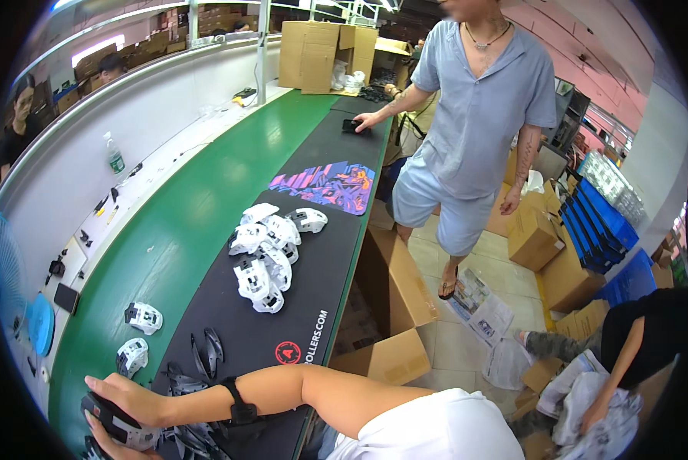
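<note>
At the lower left, my right hand (135, 400), reaching in from the lower right with a black band on the wrist, grips a dark-topped, white-sided plastic shell (118, 422) shaped like a computer mouse housing. My left hand (106, 443) holds the same shell from below and is partly cut off by the lower edge. Just beyond stand two white shells with black parts, one close (133, 356) and one farther (143, 317). Thin curved black plastic pieces (198, 441) lie heaped beside and under my right forearm.
A pile of white shells (263, 253) sits on a long black mat (206, 307) over the green bench (183, 203). Past it lies a colourful mat (328, 186). A person (474, 100) stands beyond, hand on a black object. An open carton (394, 284) stands by the bench; another person crouches lower right.
</note>
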A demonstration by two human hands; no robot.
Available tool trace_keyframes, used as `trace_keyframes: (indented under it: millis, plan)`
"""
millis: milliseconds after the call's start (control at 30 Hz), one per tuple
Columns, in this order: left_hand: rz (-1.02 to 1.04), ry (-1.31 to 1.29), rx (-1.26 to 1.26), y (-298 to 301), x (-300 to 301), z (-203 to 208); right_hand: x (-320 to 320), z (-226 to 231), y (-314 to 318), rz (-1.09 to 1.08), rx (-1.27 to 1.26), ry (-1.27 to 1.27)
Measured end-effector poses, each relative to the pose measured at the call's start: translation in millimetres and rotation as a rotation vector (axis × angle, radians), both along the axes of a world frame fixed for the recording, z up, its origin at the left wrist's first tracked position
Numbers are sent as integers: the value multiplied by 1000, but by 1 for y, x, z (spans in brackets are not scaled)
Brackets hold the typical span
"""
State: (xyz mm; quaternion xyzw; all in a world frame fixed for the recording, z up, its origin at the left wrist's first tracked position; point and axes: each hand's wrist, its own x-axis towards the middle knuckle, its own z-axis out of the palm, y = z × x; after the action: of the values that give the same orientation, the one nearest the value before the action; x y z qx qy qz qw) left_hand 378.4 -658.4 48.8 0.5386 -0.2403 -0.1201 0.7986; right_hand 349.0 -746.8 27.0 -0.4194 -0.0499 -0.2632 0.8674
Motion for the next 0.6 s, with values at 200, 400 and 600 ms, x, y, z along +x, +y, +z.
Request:
trace_keyframes:
  millis: [200,400,600]
  plan:
    - [239,58,-138,12,25,-39,1,-6,12,-378,-224,35]
    - [126,326,-94,-13,10,-18,7,-13,-7,-268,-219,72]
    - [67,208,-88,13,47,-20,-14,4,-20,-107,-614,96]
